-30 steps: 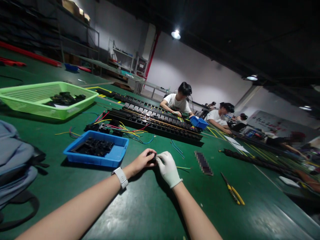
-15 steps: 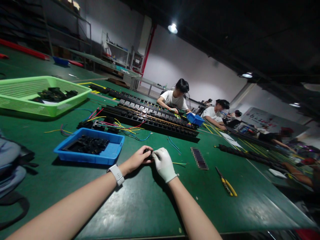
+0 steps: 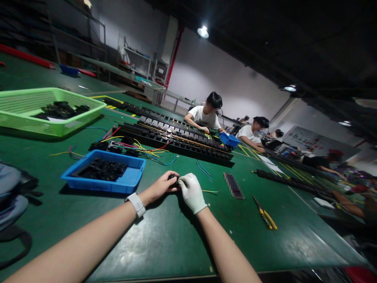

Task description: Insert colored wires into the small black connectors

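Bare and wearing a pale watch at the wrist, my left hand [image 3: 163, 186] is closed on a small black part [image 3: 174, 180], mostly hidden by fingers. My right hand [image 3: 193, 193], in a white glove, pinches the same part from the other side. A yellow-green wire [image 3: 211, 192] sticks out to the right behind the glove. Left of my hands is a blue tray [image 3: 136, 179] holding a pile of black plastic parts [image 3: 103, 169]. Yellow-handled pliers [image 3: 265, 214] lie on the green table [image 3: 165, 247] to the right.
A green basket [image 3: 60, 127] with black parts stands at left, near a grey bag [image 3: 11, 196]. Long black rails [image 3: 176, 145] and coloured wires [image 3: 141, 147] lie beyond the blue tray. A blurred dark slab [image 3: 233, 185] lies at right. A co-worker [image 3: 203, 116] sits opposite beside a blue bin [image 3: 229, 139].
The whole view has shifted slightly, with things sitting a little further left. Both hands stay together on the black part with hardly any visible movement.
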